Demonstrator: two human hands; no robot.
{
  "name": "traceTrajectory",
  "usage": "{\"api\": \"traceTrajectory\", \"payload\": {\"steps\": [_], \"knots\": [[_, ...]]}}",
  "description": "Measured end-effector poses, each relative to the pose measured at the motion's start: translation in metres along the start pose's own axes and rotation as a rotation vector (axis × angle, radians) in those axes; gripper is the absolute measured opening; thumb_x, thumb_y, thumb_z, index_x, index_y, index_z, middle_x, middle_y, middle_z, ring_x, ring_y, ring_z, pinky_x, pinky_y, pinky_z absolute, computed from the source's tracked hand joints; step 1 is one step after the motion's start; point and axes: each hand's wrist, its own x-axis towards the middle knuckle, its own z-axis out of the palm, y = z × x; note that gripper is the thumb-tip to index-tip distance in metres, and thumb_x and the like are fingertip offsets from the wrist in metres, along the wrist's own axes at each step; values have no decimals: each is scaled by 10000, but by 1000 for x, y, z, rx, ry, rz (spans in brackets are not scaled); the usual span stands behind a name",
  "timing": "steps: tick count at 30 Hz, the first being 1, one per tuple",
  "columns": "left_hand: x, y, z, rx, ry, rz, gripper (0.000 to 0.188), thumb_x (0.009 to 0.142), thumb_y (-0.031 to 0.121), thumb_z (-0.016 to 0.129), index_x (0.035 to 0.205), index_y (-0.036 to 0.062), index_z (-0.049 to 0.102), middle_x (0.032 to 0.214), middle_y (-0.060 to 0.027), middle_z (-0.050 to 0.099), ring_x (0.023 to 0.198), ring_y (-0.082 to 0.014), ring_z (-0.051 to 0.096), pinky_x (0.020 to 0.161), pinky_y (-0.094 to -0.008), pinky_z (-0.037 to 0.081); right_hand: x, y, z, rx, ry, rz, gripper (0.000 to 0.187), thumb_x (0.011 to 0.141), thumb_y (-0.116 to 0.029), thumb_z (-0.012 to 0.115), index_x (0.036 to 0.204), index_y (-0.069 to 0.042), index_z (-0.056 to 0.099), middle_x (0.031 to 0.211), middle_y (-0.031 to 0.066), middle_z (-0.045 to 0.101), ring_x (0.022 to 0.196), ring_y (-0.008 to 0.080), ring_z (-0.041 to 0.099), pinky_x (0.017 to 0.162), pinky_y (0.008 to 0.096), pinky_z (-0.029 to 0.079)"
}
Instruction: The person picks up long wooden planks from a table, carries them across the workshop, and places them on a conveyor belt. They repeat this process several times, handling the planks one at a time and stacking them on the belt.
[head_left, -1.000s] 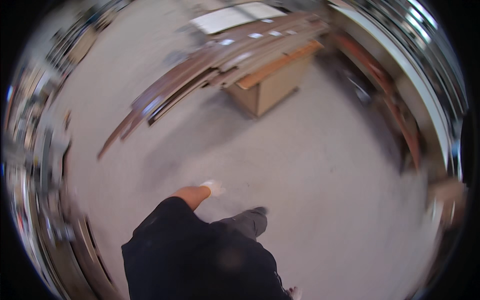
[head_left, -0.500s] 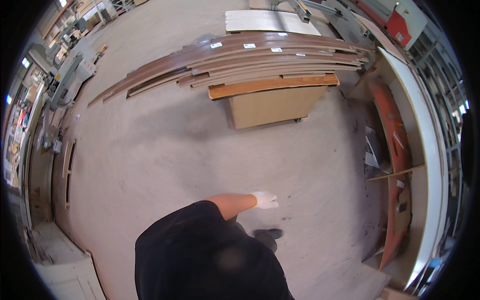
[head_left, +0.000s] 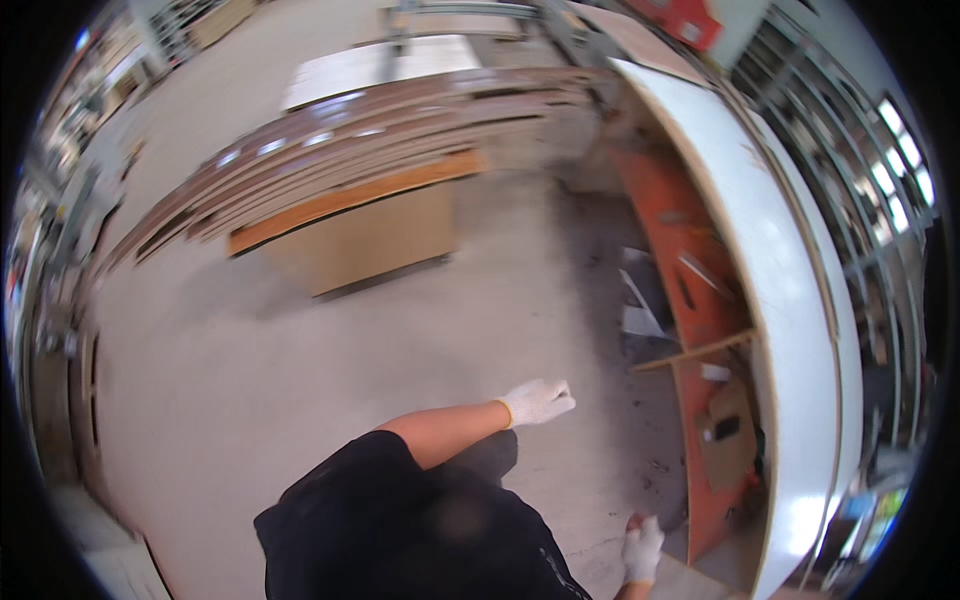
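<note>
Beside the white-topped shelf unit (head_left: 800,330), I'm turning up with both hands showing. So, head view: compared with half a second ago, the unit's coming in closer and my right hand is back in the picture, meaning the unit's now the nearest thing to me. My left hand (head_left: 538,402) is hanging left of it, fingers curling loosely, nothing visible in them. My right hand (head_left: 642,550) is hovering by its near end; can't tell if it's gripping or touching anything. Counting up: two gloved hands, one unit, one divider (head_left: 700,352) crossing its open side, one cardboard piece (head_left: 735,455) sitting inside. Left of the unit, one stack of brown boards (head_left: 330,150) (too blurry to count) is resting over one tan stand (head_left: 385,245).
</note>
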Motion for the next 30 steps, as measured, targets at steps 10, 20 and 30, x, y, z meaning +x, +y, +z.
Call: {"api": "traceTrajectory", "payload": {"steps": [10, 20, 30], "knots": [[331, 243, 24, 193, 491, 815, 356, 933, 282, 752, 1178, 39, 664, 1134, -175, 699, 1066, -442, 619, 960, -537, 510, 350, -21, -171, -28, -10, -46, 393, 981, -217, 717, 1342, -60, 716, 1249, 191, 738, 1169, 369, 711, 998, 445, 578], [407, 313, 28, 604, 419, 448, 327, 876, 306, 739, 997, 24, 625, 1219, -205, 602, 1203, -407, 527, 1121, -543, 388, 751, 123, -319, -415, 196, 23, 803, 905, -493, 820, 1559, -120, 541, 1574, 152, 578, 1462, 332, 542, 1206, 432, 453], [387, 314, 22, 586, 477, 516, 431, 868, 174, 720, 1250, -7, 634, 1400, -253, 581, 1325, -488, 533, 1172, -553, 415, 849, 189, -345, -354, 129, 1, 991, 870, -433, 787, 1679, -41, 369, 1477, 230, 620, 1382, 398, 590, 1169, 438, 486]]}}
